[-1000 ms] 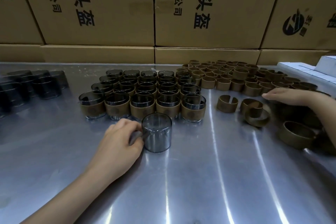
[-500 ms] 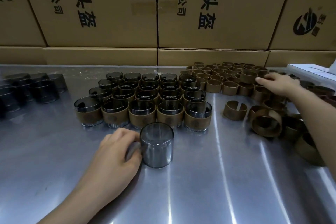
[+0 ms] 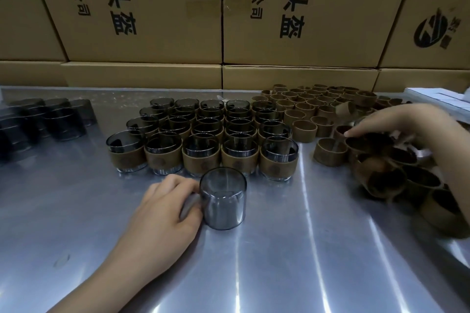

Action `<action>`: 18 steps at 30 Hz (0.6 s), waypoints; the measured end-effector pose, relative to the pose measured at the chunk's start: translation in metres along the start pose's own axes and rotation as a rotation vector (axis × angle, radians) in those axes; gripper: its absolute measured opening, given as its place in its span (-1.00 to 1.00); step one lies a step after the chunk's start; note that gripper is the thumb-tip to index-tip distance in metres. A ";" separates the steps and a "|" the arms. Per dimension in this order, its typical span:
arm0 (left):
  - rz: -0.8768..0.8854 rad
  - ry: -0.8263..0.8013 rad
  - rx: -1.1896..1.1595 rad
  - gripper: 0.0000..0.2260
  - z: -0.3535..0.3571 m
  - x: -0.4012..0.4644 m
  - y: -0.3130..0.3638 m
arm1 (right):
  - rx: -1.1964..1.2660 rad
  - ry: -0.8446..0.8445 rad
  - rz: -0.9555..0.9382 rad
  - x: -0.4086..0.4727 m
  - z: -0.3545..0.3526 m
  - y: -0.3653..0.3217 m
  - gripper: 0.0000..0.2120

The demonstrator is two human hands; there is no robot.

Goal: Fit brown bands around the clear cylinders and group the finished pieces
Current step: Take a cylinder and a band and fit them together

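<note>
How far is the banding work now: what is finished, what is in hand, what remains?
Done: a block of clear smoky cylinders wearing brown bands stands grouped mid-table. In hand: the left hand holds one bare clear cylinder upside down; the right hand reaches into the loose brown bands, gripping none clearly. Left: a cluster of bare dark cylinders far left.

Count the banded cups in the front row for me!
5 clear cylinders with brown bands: far left, next, middle, fourth, far right. More rows stand behind.
</note>
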State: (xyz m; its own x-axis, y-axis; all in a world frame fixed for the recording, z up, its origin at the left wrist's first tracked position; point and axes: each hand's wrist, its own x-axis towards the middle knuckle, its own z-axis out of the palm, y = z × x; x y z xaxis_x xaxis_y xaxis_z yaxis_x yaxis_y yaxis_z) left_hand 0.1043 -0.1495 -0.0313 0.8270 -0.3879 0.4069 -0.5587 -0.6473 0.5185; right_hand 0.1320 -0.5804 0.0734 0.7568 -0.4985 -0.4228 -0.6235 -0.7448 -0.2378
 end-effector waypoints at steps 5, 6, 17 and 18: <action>-0.007 -0.005 0.001 -0.87 0.000 0.000 0.001 | 0.045 -0.051 -0.030 -0.031 -0.021 -0.014 -0.61; -0.009 -0.004 -0.001 -0.88 0.000 0.000 0.000 | 0.068 0.051 -0.058 -0.030 -0.024 -0.016 -0.58; -0.025 -0.045 -0.031 -0.90 -0.005 -0.002 0.006 | -0.096 0.440 -0.159 0.087 0.012 -0.039 -0.38; -0.030 -0.053 -0.031 -0.91 -0.006 -0.002 0.007 | -0.106 0.372 -0.155 0.090 0.013 -0.043 -0.38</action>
State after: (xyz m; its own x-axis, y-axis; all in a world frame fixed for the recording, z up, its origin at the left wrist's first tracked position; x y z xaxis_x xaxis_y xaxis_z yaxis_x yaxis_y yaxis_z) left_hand 0.0982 -0.1493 -0.0239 0.8452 -0.4033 0.3505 -0.5344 -0.6392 0.5531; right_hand 0.2248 -0.5873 0.0341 0.8715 -0.4888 -0.0398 -0.4878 -0.8555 -0.1738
